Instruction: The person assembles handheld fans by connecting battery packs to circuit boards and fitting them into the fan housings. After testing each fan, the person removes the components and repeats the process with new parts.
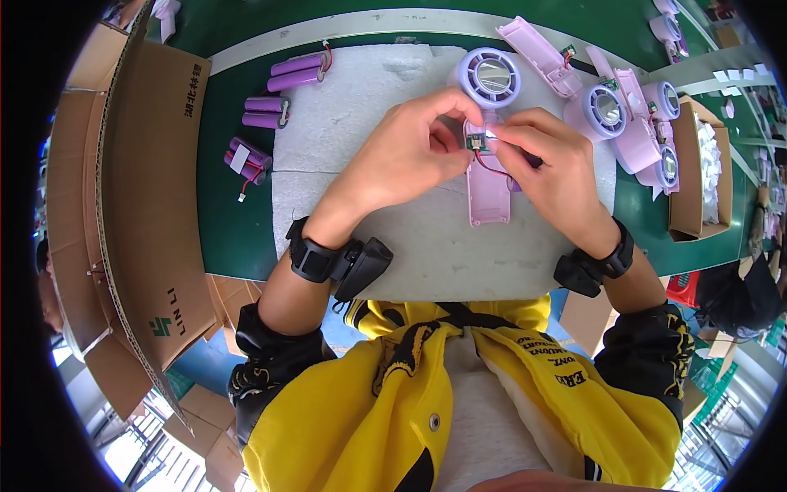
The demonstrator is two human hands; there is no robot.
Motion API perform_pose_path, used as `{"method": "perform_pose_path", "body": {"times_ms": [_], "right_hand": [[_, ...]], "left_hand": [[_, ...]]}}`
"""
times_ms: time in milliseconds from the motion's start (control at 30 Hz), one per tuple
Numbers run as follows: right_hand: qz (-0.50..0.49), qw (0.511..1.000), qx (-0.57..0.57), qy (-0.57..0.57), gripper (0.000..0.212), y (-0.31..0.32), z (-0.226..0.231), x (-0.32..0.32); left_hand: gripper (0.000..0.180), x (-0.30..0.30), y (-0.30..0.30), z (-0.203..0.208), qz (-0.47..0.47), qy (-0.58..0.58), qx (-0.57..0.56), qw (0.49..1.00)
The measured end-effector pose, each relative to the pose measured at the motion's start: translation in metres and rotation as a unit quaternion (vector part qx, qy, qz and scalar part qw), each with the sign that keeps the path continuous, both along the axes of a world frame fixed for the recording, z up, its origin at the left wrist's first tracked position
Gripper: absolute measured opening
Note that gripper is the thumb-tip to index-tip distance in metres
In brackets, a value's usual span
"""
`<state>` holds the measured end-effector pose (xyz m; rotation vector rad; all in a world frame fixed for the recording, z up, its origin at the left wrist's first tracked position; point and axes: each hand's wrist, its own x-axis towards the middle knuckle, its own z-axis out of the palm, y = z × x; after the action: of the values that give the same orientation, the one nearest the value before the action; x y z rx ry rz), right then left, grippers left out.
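Note:
A handheld fan lies on the white foam board (328, 148) in front of me, its round lavender fan head (463, 78) pointing away and its open pink handle (489, 201) toward me. At its neck sits a small green circuit board (475, 142), with a red wire (490, 168) running toward a purple battery, mostly hidden under my right hand. My left hand (410, 148) is closed on the fan's neck beside the board. My right hand (556, 160) pinches at the board's other side, where a small whitish bit shows between the fingertips; I cannot make out what it is.
Purple battery packs (297, 72) with wires lie left of the foam. More fan heads (596, 112) and pink shells (537, 53) lie at the right. A cardboard box (698, 176) of white pieces stands beyond them. A tall cardboard carton (156, 205) walls the left side.

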<state>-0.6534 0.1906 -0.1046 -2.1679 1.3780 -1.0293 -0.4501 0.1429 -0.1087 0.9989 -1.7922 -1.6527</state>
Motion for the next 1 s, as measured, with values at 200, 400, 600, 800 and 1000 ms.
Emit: {"method": "perform_pose_path", "body": {"times_ms": [200,400,600,800,1000], "right_hand": [[0.011,0.999,-0.034,0.028,0.019,-0.002,-0.002,-0.001],[-0.044,0.999,0.007,0.007,0.016,-0.005,0.003,0.001],[-0.039,0.978,0.206,-0.005,0.017,-0.007,0.010,-0.005],[0.087,0.989,0.089,0.085,0.016,0.003,0.033,-0.028],[0.062,0.985,0.033,0.160,0.014,0.025,0.032,-0.030]], "left_hand": [[0.022,-0.002,0.000,-0.003,0.008,0.037,0.013,0.999],[0.024,-0.005,-0.001,-0.009,0.027,0.052,-0.089,0.994],[0.029,-0.002,-0.001,-0.003,0.009,-0.034,-0.120,0.992],[0.031,0.006,-0.005,-0.008,-0.017,0.036,-0.098,0.994],[0.033,0.006,-0.005,-0.005,-0.024,0.040,-0.074,0.996]]}}
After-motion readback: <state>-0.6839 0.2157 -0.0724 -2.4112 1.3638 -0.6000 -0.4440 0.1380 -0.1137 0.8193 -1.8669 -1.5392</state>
